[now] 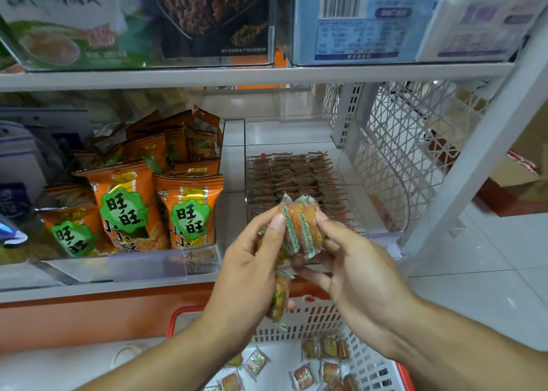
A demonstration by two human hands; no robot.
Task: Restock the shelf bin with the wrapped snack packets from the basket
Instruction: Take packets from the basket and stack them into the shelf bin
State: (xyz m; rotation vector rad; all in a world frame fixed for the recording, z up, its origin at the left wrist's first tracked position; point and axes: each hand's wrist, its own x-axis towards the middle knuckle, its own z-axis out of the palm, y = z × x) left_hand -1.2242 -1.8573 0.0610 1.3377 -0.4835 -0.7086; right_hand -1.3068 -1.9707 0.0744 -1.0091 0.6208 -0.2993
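Note:
Both hands are raised in front of the clear shelf bin (382,227), which holds neat rows of small wrapped snack packets (293,177). My left hand (249,269) grips a bunch of orange wrapped packets (278,298) that hang down below its fingers. My right hand (353,272) pinches two upright packets (302,227) with green-patterned edges, pressed against my left thumb. Below, the white basket with a red rim (367,364) holds several loose packets (329,361) on its floor.
Orange snack bags (127,210) fill the bin to the left. A white wire divider (415,141) and a shelf upright (474,156) stand to the right. Clear bins with boxed goods (367,26) sit on the shelf above. White floor tiles (489,278) lie at right.

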